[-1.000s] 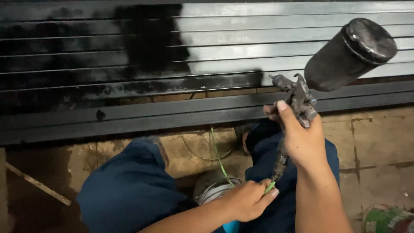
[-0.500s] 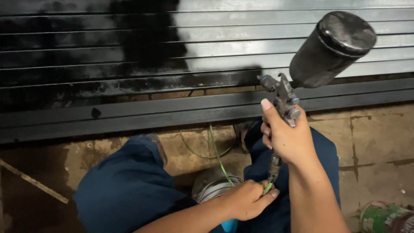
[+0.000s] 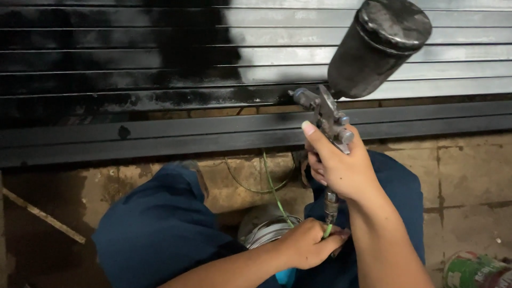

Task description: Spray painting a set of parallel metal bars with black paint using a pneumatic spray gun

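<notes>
My right hand [image 3: 341, 168] grips the handle of a metal spray gun [image 3: 325, 114] with a black paint cup [image 3: 381, 48] on top, its nozzle pointing left at a slatted metal shutter [image 3: 266, 53]. The shutter's left part is sprayed black and its right part is bare grey. Lower down, my left hand [image 3: 306, 245] pinches the thin green air hose [image 3: 274, 194] just under the gun's base fitting. Both my knees, in dark blue trousers, sit below the hands.
A round metal tin [image 3: 266, 232] stands on the floor between my knees. Another paint can [image 3: 474, 269] with a green label lies at the bottom right. A dark metal rail [image 3: 160, 136] runs under the shutter. A thin wooden stick [image 3: 42, 213] lies on the stained floor at left.
My right hand has swung the spray gun leftward and slightly up along the shutter. My left hand has kept its hold on the green hose.
</notes>
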